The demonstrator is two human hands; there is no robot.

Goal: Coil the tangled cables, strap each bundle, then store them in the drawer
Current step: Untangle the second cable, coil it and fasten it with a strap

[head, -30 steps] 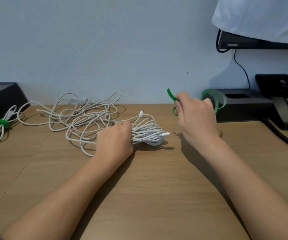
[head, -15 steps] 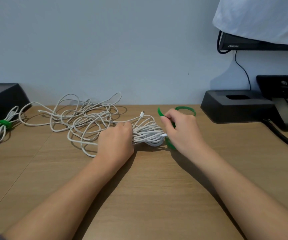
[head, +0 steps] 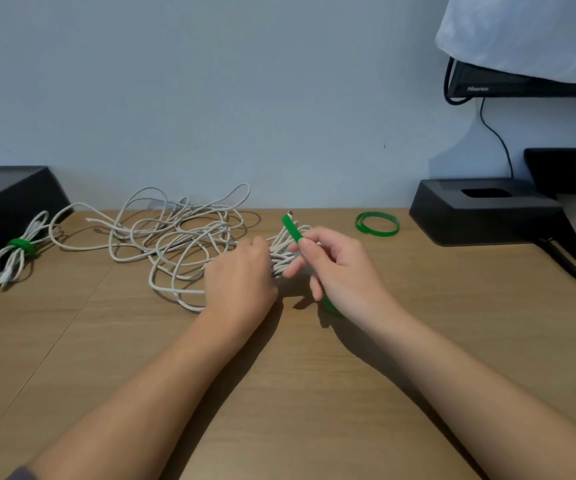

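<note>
Bundle: coiled white cable bundle point(head: 280, 251) on the light wooden desk point(head: 314, 393), gripped by left hand point(head: 241, 271).
Strap: flat green fastening strap point(head: 291, 232) pinched by right hand point(head: 338, 271), upper end over the coil.
Technique: wrap snugly mid-coil; keep the left clamp firm.
Room: loose white cable tangle point(head: 175, 237) crowding left; bare desk nearside; black plastic base point(head: 480, 211) well apart rightward.

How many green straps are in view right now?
3. Strap on the small bundle, far left; held strap, pinched by the right hand over the coiled cable; looped strap, on the desk near the black base. The loop may be doubled.
</note>
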